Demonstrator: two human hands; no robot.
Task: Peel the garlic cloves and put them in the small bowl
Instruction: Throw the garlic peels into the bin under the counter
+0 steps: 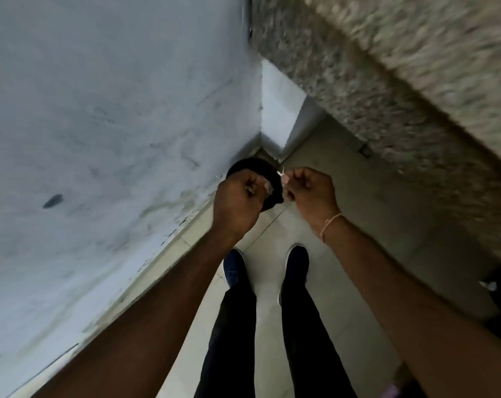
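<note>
Garlic skin (280,173) — its axis too blurred to tell — pinched by both curled hands, left (237,196), right (309,188).

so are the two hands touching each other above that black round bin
Apart. The head view shows the left hand and right hand separated by a gap in which the black round bin on the floor shows through.
</note>
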